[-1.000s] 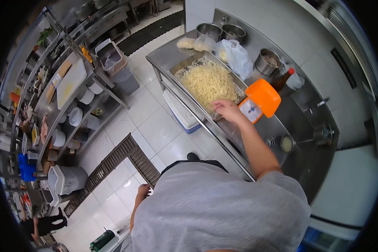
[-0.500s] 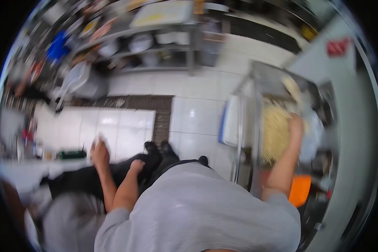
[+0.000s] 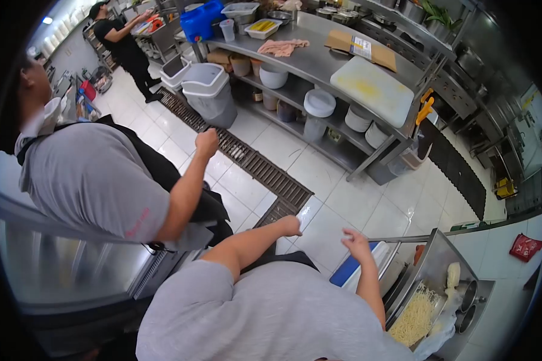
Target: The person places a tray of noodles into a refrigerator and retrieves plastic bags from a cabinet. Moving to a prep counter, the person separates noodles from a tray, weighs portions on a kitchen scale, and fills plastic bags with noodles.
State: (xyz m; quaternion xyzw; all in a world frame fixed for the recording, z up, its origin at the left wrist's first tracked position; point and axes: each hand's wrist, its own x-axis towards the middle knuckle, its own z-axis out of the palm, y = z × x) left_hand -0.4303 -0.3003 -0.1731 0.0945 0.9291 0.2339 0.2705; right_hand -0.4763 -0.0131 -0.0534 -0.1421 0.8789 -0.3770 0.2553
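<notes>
My left hand is held in front of my body, its fingers curled into a loose fist, with nothing showing in it. My right hand hangs in the air left of the steel worktop, fingers apart and holding nothing. On that worktop, at the lower right, lies a heap of pale yellow noodle-like strands. A pale, elongated piece lies at its far end, and a clear plastic bag beside it. Close to my right hand is a white and blue bin or box, partly hidden by my forearm.
A co-worker stands close on my left, one fist raised; another person works farther back. Ahead is a steel table with a white cutting board. A floor drain grate crosses the tiles. Grey bins stand beyond it.
My right hand has left the pale strands and moved away into the air. My view has swung and tilted up, showing more of the room. My left hand stays curled before my body.
</notes>
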